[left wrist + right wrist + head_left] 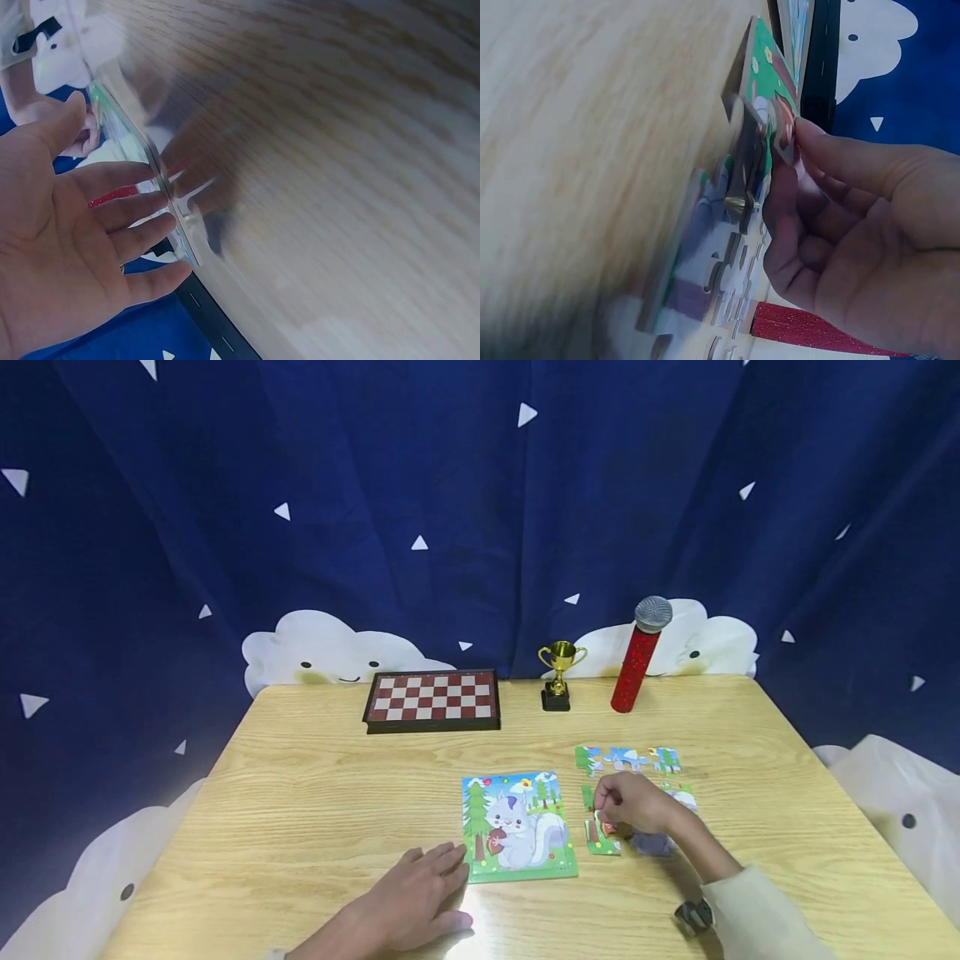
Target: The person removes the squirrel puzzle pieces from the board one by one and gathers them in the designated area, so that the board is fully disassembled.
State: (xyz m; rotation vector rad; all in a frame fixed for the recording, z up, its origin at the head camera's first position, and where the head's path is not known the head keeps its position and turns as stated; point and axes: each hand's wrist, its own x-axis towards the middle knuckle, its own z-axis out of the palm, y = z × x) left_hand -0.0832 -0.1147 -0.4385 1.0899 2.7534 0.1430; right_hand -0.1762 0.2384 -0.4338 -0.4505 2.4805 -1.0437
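A square squirrel picture puzzle (pixel 517 831) lies flat on the table. My left hand (pixel 420 893) is at its lower left corner, palm down with fingers extended; the left wrist view shows the straight fingers (pixel 142 225) along its edge. To the right of the picture, my right hand (pixel 637 802) is over a group of loose jigsaw pieces. Between thumb and index finger it pinches a small jigsaw piece with a reddish-brown patch (pixel 783 129). A green corner piece (pixel 763 67) lies close by that hand, and part of the group is hidden under it.
More jigsaw pieces (pixel 626 758) lie in a row behind my right hand. Farther back stand a checkered board (pixel 432 697), a gold trophy cup (pixel 559 668) and a red microphone (pixel 637 660). A dark blue curtain (pixel 480 510) borders the wooden table (pixel 315 793).
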